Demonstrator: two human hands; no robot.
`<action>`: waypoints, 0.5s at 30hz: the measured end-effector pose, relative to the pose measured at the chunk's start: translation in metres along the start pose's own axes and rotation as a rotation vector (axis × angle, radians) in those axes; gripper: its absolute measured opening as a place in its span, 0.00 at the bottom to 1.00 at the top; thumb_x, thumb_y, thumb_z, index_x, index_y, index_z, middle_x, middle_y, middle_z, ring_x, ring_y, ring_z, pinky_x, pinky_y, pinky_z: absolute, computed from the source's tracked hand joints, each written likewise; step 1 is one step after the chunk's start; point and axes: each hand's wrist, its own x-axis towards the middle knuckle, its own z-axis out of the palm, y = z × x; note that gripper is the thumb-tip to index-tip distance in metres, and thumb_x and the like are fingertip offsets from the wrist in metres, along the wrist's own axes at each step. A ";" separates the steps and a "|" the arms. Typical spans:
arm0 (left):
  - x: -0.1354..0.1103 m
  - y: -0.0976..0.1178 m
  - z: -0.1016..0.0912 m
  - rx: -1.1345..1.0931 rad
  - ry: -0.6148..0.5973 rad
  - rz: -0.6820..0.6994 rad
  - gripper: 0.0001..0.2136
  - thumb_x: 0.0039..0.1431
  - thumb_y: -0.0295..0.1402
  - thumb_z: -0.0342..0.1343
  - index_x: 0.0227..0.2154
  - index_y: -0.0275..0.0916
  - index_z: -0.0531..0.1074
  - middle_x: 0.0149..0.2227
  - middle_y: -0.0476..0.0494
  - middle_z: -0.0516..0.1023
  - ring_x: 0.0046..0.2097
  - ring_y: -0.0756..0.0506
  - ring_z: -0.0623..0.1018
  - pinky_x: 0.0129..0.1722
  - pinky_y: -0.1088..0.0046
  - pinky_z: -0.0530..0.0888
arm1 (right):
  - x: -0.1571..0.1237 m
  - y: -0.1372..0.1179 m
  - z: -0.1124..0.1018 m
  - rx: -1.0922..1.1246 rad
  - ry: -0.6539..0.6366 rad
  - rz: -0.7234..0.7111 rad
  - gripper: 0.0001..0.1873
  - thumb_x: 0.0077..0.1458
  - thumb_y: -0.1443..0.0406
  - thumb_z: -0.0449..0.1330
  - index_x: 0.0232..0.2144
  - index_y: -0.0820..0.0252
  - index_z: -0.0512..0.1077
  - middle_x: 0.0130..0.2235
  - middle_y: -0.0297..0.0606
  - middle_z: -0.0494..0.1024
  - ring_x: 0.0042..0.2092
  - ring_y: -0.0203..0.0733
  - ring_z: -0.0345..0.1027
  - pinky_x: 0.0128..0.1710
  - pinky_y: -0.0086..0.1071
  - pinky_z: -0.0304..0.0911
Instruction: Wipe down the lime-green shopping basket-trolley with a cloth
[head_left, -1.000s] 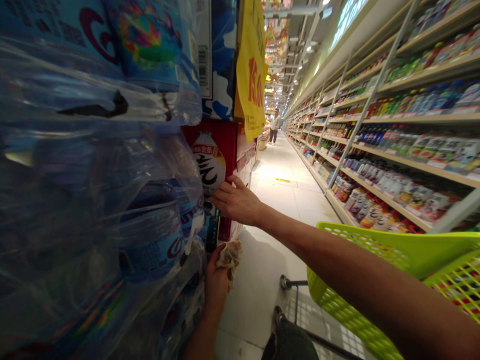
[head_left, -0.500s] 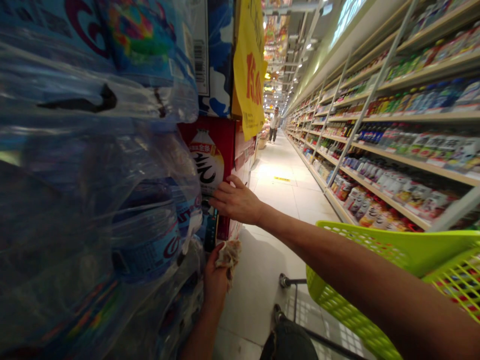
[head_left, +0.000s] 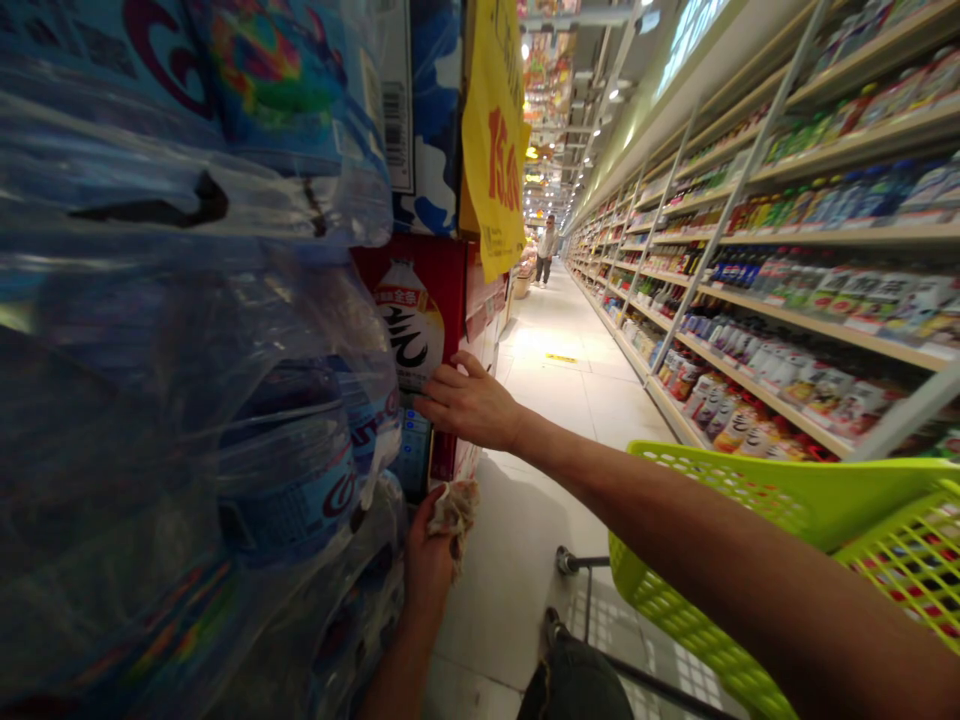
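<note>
In my left hand [head_left: 429, 555] is a crumpled beige cloth [head_left: 454, 515], pinched at the thumb side. A dark phone [head_left: 414, 452], its screen lit with small blue marks, stands upright just above that hand. Its lower end meets my left thumb, and the other left fingers are hidden. My right hand [head_left: 476, 402] reaches across from the right, its fingers spread and slightly bent. Its fingertips are at the phone's upper edge; whether they touch the screen I cannot tell. Behind both lies a red carton [head_left: 420, 300] with a white and black print.
Shrink-wrapped bottles [head_left: 292, 470] fill the left side closely. Above the carton hangs a yellow price sign [head_left: 495, 150]. A green shopping cart [head_left: 675, 490] stands at my right. Drink shelves [head_left: 787, 300] line the aisle, and a person [head_left: 547, 250] stands far down it.
The phone's screen now shows more clearly, with blue marks that were barely visible before. The view has shifted slightly; both hands keep nearly the same place and pose.
</note>
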 end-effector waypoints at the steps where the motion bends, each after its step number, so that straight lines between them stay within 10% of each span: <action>1: 0.000 0.000 0.000 0.006 -0.003 0.003 0.23 0.28 0.21 0.52 0.34 0.38 0.71 0.30 0.49 0.78 0.30 0.48 0.76 0.29 0.76 0.71 | 0.000 0.000 0.000 0.002 -0.003 0.001 0.13 0.60 0.66 0.44 0.33 0.59 0.67 0.30 0.36 0.70 0.39 0.39 0.57 0.45 0.39 0.45; 15: -0.002 0.002 0.000 0.021 -0.022 0.000 0.23 0.28 0.21 0.53 0.35 0.39 0.71 0.30 0.50 0.78 0.31 0.48 0.76 0.31 0.77 0.71 | -0.002 0.001 0.001 -0.013 -0.005 0.000 0.12 0.60 0.65 0.44 0.38 0.58 0.67 0.34 0.36 0.71 0.41 0.39 0.57 0.47 0.40 0.44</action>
